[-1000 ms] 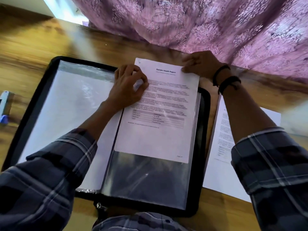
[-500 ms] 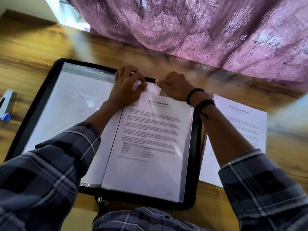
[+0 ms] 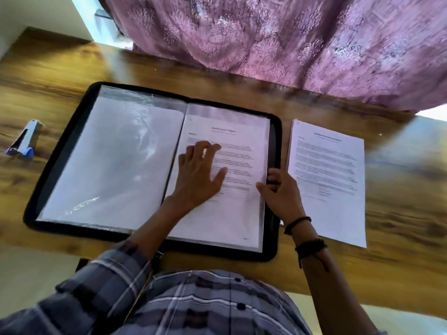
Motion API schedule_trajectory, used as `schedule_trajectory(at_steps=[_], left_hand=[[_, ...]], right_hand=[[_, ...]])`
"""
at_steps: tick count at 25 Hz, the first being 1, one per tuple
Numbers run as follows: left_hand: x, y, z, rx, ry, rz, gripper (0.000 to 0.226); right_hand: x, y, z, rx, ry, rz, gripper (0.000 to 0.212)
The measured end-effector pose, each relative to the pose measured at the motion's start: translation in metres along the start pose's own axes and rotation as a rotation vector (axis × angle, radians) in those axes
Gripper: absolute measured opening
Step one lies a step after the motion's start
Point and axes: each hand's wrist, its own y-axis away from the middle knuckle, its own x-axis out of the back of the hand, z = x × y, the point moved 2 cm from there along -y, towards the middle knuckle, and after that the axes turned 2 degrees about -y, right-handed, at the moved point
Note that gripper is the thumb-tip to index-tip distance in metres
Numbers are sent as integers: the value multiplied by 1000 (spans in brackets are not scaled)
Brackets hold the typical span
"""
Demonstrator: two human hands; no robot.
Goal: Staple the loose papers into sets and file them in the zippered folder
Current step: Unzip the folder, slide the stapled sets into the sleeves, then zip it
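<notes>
The black zippered folder [image 3: 275, 146] lies open on the wooden table. Its right clear sleeve holds the printed health report set [image 3: 239, 213], fully inside. My left hand [image 3: 198, 180] rests flat on that sleeve with fingers spread. My right hand [image 3: 280, 197] is at the sleeve's right edge, thumb on top and fingers curled at the edge, pinching it. The left clear sleeve [image 3: 116, 165] holds white paper. A second printed paper set [image 3: 326, 180] lies on the table just right of the folder.
A small grey and blue stapler [image 3: 23, 141] lies at the far left of the table. A purple patterned curtain [image 3: 266, 37] hangs along the table's far edge. The near table edge runs just below the folder, by my plaid shirt.
The report slid fully down into the right sleeve. My left hand moved from the sleeve's top to lie flat on it. My right hand moved from the top to the right edge.
</notes>
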Motion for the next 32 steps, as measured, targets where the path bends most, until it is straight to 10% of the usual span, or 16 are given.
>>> schedule_trajectory(at_steps=[24,32], left_hand=[[14,66,19,183,302,-177,46],[67,43,18,311,534,-122,32]], right_hand=[[-17,52,7,-106,-205,74,52],[-40,92,-43,201,-406,-483,32]])
